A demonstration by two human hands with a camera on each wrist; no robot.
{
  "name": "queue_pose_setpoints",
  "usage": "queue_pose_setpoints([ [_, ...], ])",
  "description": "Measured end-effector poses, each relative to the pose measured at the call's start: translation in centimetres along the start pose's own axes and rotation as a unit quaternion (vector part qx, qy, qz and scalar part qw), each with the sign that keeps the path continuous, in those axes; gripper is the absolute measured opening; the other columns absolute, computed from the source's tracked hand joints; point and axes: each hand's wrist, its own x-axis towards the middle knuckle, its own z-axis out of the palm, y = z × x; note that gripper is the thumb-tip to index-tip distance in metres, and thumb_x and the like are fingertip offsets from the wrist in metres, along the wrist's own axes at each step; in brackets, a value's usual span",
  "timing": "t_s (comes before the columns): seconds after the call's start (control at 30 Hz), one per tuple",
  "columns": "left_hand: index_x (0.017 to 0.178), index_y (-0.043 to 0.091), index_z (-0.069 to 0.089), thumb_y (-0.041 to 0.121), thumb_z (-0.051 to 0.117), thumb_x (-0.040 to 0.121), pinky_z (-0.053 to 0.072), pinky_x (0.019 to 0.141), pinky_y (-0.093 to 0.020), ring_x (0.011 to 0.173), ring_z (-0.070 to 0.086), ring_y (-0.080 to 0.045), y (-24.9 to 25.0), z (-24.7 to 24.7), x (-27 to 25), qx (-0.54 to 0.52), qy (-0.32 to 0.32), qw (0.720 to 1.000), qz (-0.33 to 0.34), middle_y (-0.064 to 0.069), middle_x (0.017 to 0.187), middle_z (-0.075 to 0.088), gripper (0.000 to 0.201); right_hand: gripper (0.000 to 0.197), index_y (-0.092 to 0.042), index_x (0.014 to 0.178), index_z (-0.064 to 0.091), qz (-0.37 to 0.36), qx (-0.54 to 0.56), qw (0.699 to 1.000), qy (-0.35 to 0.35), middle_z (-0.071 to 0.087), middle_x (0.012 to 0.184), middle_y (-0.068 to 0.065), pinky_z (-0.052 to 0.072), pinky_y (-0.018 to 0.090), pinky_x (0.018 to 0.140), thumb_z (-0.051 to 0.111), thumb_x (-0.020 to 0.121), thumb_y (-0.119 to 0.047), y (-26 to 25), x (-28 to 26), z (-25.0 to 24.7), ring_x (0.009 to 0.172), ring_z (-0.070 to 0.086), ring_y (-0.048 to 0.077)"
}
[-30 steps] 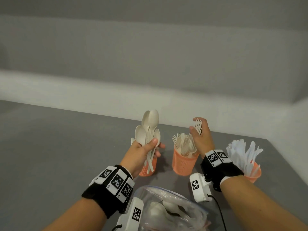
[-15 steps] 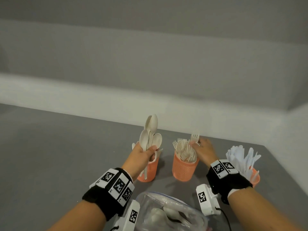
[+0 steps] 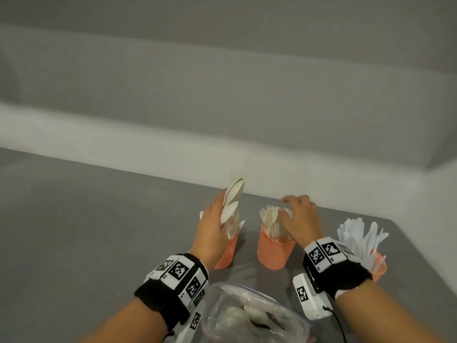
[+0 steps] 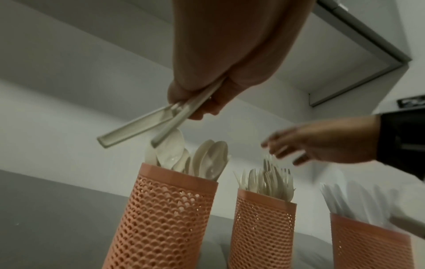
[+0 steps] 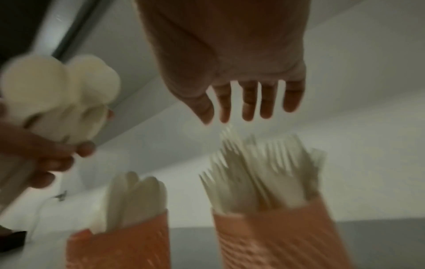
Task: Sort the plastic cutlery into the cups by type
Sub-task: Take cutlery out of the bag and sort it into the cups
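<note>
Three orange mesh cups stand in a row on the grey table. The left cup (image 3: 226, 253) (image 4: 165, 218) holds cream spoons, the middle cup (image 3: 273, 251) (image 4: 262, 229) forks, the right cup (image 3: 379, 267) (image 4: 370, 243) white knives (image 3: 358, 233). My left hand (image 3: 212, 226) (image 4: 202, 102) grips a bunch of cream spoons (image 3: 232, 201) (image 5: 57, 102) by the handles (image 4: 147, 127), tilted just above the left cup. My right hand (image 3: 299, 216) (image 5: 250, 102) hovers over the forks (image 3: 272, 219) (image 5: 264, 172), fingers spread and empty.
A clear plastic bag (image 3: 249, 315) with more cutlery lies at the near edge between my forearms. A pale wall ledge (image 3: 148, 149) runs behind the cups. The table's right edge (image 3: 425, 256) is close beside the knife cup.
My right hand lowered a fork into the middle cup and let it go; it now hovers empty. My left hand brought the spoon bunch down and tilted it over the left cup.
</note>
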Motion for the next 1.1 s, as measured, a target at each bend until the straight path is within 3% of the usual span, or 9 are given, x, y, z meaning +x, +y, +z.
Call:
queue_pose_setpoints([
  [0.07,0.147,0.019,0.021,0.008,0.043,0.092,0.037,0.100,-0.028,0.112,0.048,-0.015,0.5,0.3,-0.4,-0.016,0.006,1.000,-0.018,0.001,0.126,0.048,0.060,0.030,-0.015,0.120,0.056,-0.063,0.136,0.988,0.032,0.049,0.122,0.007,0.036,0.027,0.098,0.051,0.093,-0.026,-2.3,-1.0,-1.0,0.116,0.046,0.023],
  [0.23,0.125,0.001,0.044,0.002,0.043,0.094,0.050,0.069,-0.012,0.073,0.060,-0.001,1.2,0.7,0.6,0.010,0.034,0.999,-0.009,0.003,0.084,0.053,0.031,0.068,-0.024,0.140,0.031,-0.035,0.268,0.925,-0.267,0.056,0.117,0.000,0.045,0.029,0.093,0.057,0.083,-0.052,-7.8,-4.1,-1.0,0.110,0.055,0.015],
  [0.37,0.104,0.006,0.055,0.018,0.049,0.093,0.047,0.078,-0.014,0.089,0.062,-0.008,2.3,1.8,1.5,-0.170,0.183,0.968,-0.028,0.002,0.088,0.061,0.017,0.037,-0.020,0.121,0.046,0.085,0.537,0.803,-0.242,0.064,0.113,0.003,0.056,0.023,0.080,0.052,0.091,-0.041,-9.3,-4.5,1.5,0.096,0.064,0.006],
  [0.43,0.113,0.011,0.053,0.007,0.046,0.091,0.044,0.079,-0.013,0.098,0.058,-0.014,1.7,2.3,0.8,0.042,0.040,0.991,0.121,-0.003,0.100,0.061,0.023,0.039,-0.007,0.119,0.053,0.143,0.607,0.761,-0.177,0.067,0.105,0.006,0.053,0.013,0.065,0.048,0.094,-0.036,-9.2,-3.8,2.1,0.084,0.066,0.002],
  [0.53,0.130,0.011,0.046,0.004,0.052,0.087,0.044,0.098,-0.027,0.113,0.055,-0.015,0.5,1.4,1.6,0.004,-0.127,0.991,0.047,-0.004,0.121,0.059,0.044,0.039,0.005,0.121,0.049,0.157,0.672,0.714,-0.123,0.066,0.093,0.012,0.055,0.017,0.061,0.047,0.096,-0.025,-8.6,-2.9,2.0,0.075,0.070,0.009],
  [0.67,0.141,0.016,0.037,0.003,0.060,0.086,0.040,0.099,-0.015,0.117,0.051,-0.006,0.8,-0.5,2.3,-0.110,-0.176,0.978,0.017,0.008,0.130,0.050,0.061,0.029,0.002,0.115,0.051,0.145,0.703,0.690,-0.089,0.064,0.091,0.014,0.058,0.032,0.074,0.044,0.097,-0.019,-7.9,-2.2,1.9,0.083,0.067,0.022],
  [0.8,0.118,0.026,0.058,0.008,0.059,0.088,0.047,0.088,-0.026,0.094,0.055,-0.012,-1.4,-4.8,4.9,-0.094,-0.040,0.994,-0.043,0.004,0.116,0.060,0.035,0.011,-0.007,0.094,0.050,0.184,0.712,0.678,-0.017,0.054,0.073,0.007,0.055,0.031,0.064,0.043,0.098,-0.015,-7.3,-1.5,2.2,0.063,0.059,0.016],
  [0.97,0.133,0.029,0.047,0.036,0.065,0.083,0.032,0.100,-0.030,0.120,0.038,-0.009,-4.6,-4.7,6.4,0.080,-0.196,0.973,-0.097,0.010,0.128,0.044,0.054,0.017,-0.014,0.081,0.050,0.161,0.713,0.683,0.011,0.051,0.066,0.002,0.051,0.024,0.059,0.044,0.098,-0.017,-7.5,-1.5,3.5,0.055,0.055,0.010],
  [1.1,0.126,0.017,0.055,0.020,0.056,0.091,0.040,0.097,-0.031,0.116,0.053,-0.022,-5.8,-3.8,6.5,0.046,-0.211,0.969,-0.120,-0.003,0.122,0.060,0.036,0.015,-0.013,0.081,0.053,0.126,0.697,0.705,0.025,0.055,0.067,0.001,0.051,0.029,0.068,0.048,0.095,-0.013,-7.9,-1.5,5.0,0.058,0.059,0.010],
])
